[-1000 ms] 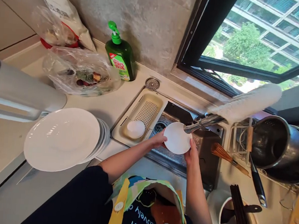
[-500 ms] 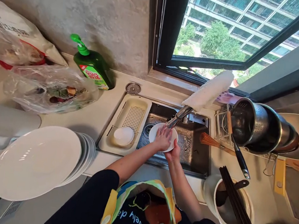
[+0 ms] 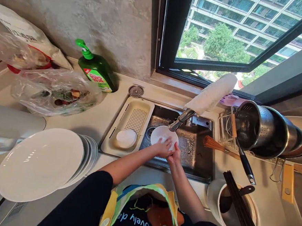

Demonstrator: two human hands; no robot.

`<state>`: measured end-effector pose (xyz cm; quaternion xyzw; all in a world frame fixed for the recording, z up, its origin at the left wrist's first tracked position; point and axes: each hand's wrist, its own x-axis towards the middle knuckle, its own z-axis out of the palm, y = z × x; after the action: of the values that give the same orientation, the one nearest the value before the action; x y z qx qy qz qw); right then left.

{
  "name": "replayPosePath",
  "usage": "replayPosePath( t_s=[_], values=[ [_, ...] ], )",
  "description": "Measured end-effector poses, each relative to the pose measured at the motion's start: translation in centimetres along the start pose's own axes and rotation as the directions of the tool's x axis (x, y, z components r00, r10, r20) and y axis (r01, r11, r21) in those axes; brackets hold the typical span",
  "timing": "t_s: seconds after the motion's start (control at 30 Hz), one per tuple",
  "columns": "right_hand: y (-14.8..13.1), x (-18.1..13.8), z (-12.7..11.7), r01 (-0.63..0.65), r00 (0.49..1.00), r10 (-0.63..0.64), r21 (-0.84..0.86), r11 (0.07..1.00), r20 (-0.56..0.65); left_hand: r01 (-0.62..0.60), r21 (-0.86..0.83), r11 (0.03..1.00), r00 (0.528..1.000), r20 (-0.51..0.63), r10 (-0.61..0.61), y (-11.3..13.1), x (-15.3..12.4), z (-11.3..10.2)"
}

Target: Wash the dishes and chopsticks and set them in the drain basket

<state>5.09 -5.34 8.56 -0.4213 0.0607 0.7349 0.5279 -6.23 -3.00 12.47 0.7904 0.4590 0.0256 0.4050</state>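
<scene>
A small white bowl [image 3: 161, 133] is held over the sink [image 3: 197, 147], just below the faucet spout [image 3: 177, 122]. My right hand [image 3: 175, 156] grips the bowl at its near right edge, the thumb on the rim and the other fingers partly hidden. Inside the bowl lies my left hand [image 3: 164, 147], its fingers spread against the surface near the same side. To the left, more white bowlware [image 3: 126, 138] rests in the cream drain basket [image 3: 147, 116].
Stacked white plates [image 3: 41, 164] stand on the left counter, with a green soap bottle [image 3: 98, 71] and a plastic bag of scraps [image 3: 56, 92] behind. At right are a brown brush [image 3: 212, 143], a rack of pots [image 3: 258, 127] and a pot [image 3: 212, 196] with chopsticks [image 3: 240, 205] across it.
My left hand has slid from the middle of the bowl toward its near right edge, uncovering more of the inside. My right hand keeps its grip. The view has shifted slightly.
</scene>
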Motion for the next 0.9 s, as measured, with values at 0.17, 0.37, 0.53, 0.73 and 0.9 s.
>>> replayPosePath(
  t_s=[0.17, 0.37, 0.53, 0.73, 0.9],
  values=[
    [-0.9, 1.7, 0.2, 0.024, 1.000, -0.023, -0.116, 0.993, 0.010, -0.068, 0.112, 0.991, 0.997, 0.048, 0.063, 0.6, -3.3, -0.9],
    [-1.5, 2.2, -1.0, 0.102, 0.995, -0.102, -0.169, 0.980, 0.009, -0.258, 0.150, 0.954, 0.966, 0.015, 0.259, -0.5, -9.4, -5.5],
    [-1.5, 1.8, 0.4, 0.146, 0.986, -0.158, -0.195, 0.970, -0.050, -0.176, 0.041, 0.984, 0.971, -0.159, 0.180, -1.6, -15.1, -9.4],
    [-1.4, -0.1, 1.3, 0.196, 0.967, -0.227, -0.235, 0.952, -0.114, 0.085, 0.076, 0.994, 0.939, -0.341, -0.054, -3.9, -20.5, -12.0],
    [-0.9, -1.5, 1.5, 0.175, 0.964, -0.213, -0.226, 0.958, -0.158, 0.272, 0.140, 0.952, 0.835, -0.526, -0.161, -9.1, -27.1, -14.4]
  ],
)
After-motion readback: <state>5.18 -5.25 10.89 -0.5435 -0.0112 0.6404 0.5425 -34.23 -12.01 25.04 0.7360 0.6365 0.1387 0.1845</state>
